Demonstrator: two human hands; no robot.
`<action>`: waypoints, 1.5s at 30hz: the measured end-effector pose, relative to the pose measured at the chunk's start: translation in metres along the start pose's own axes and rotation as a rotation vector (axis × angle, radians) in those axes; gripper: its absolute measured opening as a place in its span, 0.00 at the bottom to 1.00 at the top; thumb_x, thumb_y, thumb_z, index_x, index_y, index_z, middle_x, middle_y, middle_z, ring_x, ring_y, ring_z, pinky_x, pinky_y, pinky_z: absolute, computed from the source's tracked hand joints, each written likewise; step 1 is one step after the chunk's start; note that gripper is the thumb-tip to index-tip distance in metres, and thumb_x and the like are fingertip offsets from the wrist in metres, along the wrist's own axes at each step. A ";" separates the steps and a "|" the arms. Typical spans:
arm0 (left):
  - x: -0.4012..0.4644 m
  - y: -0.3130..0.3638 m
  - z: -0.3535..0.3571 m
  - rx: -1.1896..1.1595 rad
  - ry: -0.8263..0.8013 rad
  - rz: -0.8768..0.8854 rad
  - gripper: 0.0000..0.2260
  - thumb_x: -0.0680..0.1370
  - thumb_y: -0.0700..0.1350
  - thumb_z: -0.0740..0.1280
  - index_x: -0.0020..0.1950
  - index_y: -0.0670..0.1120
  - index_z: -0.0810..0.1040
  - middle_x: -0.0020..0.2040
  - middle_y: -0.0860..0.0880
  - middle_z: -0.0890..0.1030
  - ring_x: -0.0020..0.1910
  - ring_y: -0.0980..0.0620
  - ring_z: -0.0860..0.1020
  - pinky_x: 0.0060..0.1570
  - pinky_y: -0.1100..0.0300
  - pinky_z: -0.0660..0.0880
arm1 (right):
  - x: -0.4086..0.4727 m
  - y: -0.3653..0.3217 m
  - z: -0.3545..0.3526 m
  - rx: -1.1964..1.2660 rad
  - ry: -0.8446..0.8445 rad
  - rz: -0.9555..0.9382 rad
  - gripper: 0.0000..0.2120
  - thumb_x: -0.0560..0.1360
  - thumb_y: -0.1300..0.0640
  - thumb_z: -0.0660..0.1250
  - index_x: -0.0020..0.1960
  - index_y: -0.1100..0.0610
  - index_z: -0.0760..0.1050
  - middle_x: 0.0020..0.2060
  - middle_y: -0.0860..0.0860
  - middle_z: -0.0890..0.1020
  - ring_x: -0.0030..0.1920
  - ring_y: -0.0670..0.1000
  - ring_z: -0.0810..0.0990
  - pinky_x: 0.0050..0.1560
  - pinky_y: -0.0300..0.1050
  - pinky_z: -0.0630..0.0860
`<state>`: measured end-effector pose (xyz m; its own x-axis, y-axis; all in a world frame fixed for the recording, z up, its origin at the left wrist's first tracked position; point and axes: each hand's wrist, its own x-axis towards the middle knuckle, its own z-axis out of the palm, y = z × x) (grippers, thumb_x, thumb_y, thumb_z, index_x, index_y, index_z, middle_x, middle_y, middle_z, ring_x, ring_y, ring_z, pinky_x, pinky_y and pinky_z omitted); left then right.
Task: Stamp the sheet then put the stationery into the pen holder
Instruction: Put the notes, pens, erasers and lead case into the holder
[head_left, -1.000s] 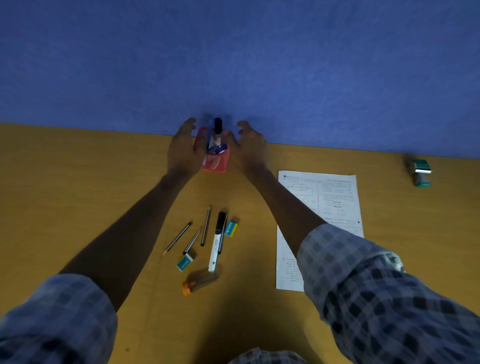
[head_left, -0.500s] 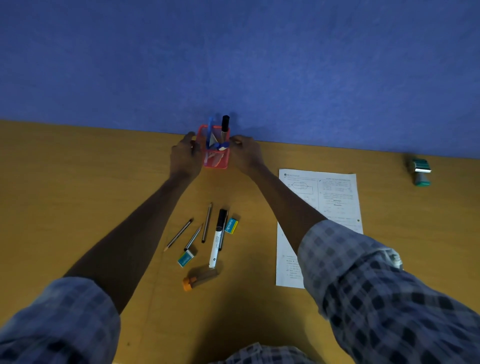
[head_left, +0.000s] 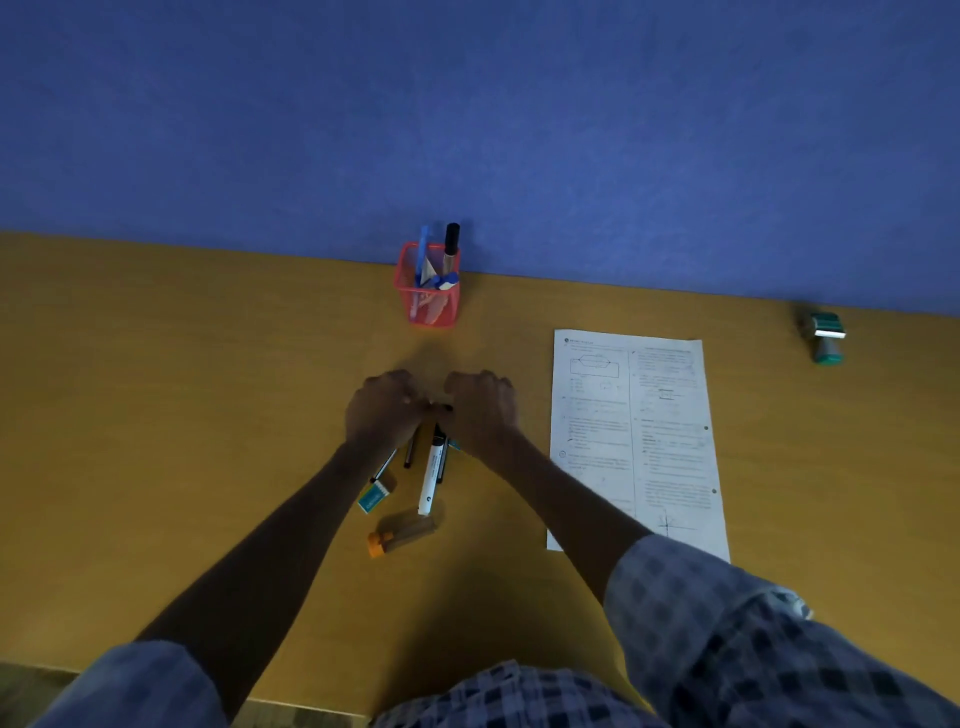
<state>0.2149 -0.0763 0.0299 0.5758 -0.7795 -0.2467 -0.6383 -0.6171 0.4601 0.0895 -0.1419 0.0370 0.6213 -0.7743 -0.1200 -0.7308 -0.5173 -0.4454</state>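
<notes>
Red mesh pen holder (head_left: 427, 293) at the table's (head_left: 156, 389) far edge already holds a few pens. No stamp mark can be made out on the sheet (head_left: 631, 441); the stamp (head_left: 826, 338) sits well apart. Left hand (head_left: 382, 413) and right hand (head_left: 480, 408) are curled over the loose marker (head_left: 432, 475) and pencils; the exact grip cannot be told.

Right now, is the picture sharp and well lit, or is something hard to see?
Head view: dim overall; the hands look dark, their fingers hard to tell apart; the text on the sheet is too soft to read; the stamp is slightly blurred; the desk edge bows from the wide lens.
</notes>
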 end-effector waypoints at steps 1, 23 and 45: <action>-0.003 0.000 0.001 0.039 -0.005 0.026 0.07 0.73 0.50 0.67 0.46 0.49 0.80 0.46 0.46 0.83 0.47 0.42 0.81 0.39 0.57 0.70 | -0.003 -0.003 0.001 -0.065 0.003 -0.027 0.14 0.73 0.46 0.68 0.51 0.56 0.79 0.44 0.54 0.83 0.47 0.56 0.81 0.51 0.47 0.72; 0.024 0.029 -0.065 -0.208 0.226 0.247 0.15 0.74 0.38 0.70 0.60 0.45 0.80 0.44 0.47 0.83 0.38 0.52 0.80 0.44 0.63 0.73 | 0.018 0.000 -0.060 0.528 0.201 0.095 0.10 0.71 0.53 0.71 0.51 0.54 0.77 0.35 0.43 0.82 0.34 0.40 0.81 0.41 0.39 0.81; 0.087 0.051 -0.076 -0.013 0.476 0.452 0.09 0.77 0.46 0.65 0.54 0.44 0.81 0.46 0.44 0.85 0.45 0.41 0.82 0.38 0.54 0.74 | 0.097 -0.015 -0.070 0.077 0.455 -0.195 0.12 0.79 0.53 0.64 0.59 0.57 0.74 0.45 0.57 0.83 0.45 0.59 0.81 0.48 0.51 0.77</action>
<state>0.2714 -0.1675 0.0966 0.4173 -0.8272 0.3764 -0.8660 -0.2364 0.4405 0.1411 -0.2351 0.0942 0.5452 -0.7554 0.3634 -0.5797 -0.6529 -0.4874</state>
